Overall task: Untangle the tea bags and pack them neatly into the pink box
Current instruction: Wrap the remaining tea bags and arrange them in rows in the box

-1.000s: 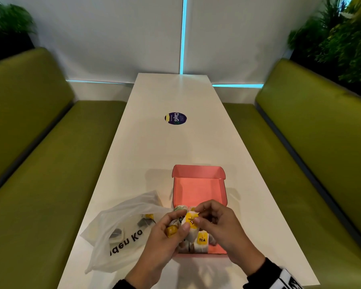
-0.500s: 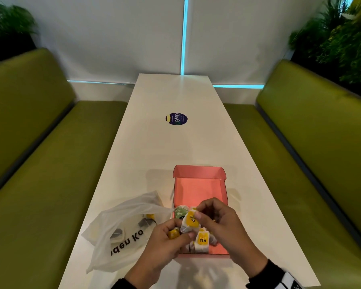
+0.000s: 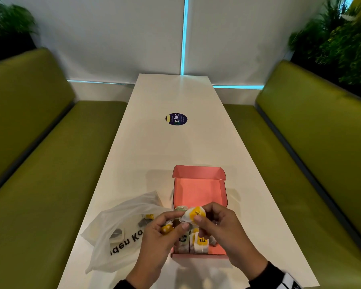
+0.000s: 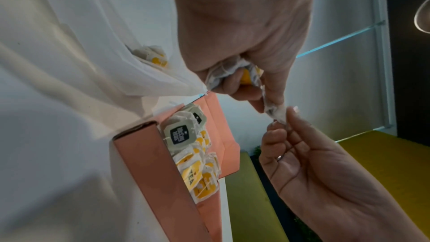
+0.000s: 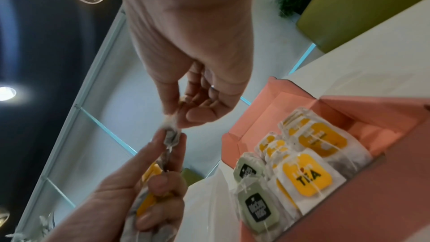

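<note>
The open pink box [image 3: 221,215] lies on the white table with several tea bags [image 3: 198,243] standing in a row in its near end; they also show in the wrist views, tea bags [image 5: 304,170] and box wall [image 4: 144,163]. Just above the box's left side, my left hand [image 3: 175,225] grips a clump of tangled tea bags [image 4: 232,74] with yellow tags. My right hand [image 3: 198,219] pinches one yellow-tagged tea bag [image 3: 196,213] that still joins the clump. Both hands' fingertips meet on that bag [image 5: 172,130].
A translucent plastic bag [image 3: 121,226] with more tea bags inside lies left of the box, its edge under my left hand. A round dark sticker [image 3: 176,119] sits mid-table. Green benches [image 3: 321,163] flank the narrow table on both sides.
My right hand has drawn the yellow-tagged tea bag slightly up and to the right, away from the clump in my left hand. The box and plastic bag have stayed put.
</note>
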{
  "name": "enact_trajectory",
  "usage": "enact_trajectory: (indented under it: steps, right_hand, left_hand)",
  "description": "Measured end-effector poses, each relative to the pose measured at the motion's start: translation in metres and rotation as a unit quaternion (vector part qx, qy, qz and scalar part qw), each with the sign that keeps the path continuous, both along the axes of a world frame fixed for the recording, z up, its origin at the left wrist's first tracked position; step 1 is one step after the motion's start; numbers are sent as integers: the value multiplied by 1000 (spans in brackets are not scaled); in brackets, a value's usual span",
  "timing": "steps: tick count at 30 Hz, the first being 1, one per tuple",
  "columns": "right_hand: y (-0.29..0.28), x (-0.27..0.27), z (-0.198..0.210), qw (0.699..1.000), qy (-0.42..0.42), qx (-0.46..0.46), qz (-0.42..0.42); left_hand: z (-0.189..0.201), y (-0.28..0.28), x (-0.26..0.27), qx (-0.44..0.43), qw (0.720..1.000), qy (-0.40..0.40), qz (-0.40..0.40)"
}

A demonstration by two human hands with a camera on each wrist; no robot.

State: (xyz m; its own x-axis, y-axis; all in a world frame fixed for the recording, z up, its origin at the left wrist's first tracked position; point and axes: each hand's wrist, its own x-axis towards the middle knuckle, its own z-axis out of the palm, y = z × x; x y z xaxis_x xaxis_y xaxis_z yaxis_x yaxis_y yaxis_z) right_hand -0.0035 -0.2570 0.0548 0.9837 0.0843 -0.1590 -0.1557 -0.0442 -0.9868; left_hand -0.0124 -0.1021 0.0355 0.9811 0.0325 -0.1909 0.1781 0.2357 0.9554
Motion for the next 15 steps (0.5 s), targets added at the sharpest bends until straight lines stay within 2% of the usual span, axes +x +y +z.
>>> enact_trajectory:
  steps: [5, 9, 15]
  right_hand:
    - [3, -3, 2, 998, 27, 0, 61]
    - [1, 0, 6, 998, 27, 36, 36]
    - [0, 2, 4, 993, 60, 93, 37]
  left_hand:
    - [-1, 2, 1, 17, 1000, -10, -10]
    - [-3, 6, 2, 11, 1000, -9, -25]
    - [-4, 9, 2, 11, 1000, -23, 1]
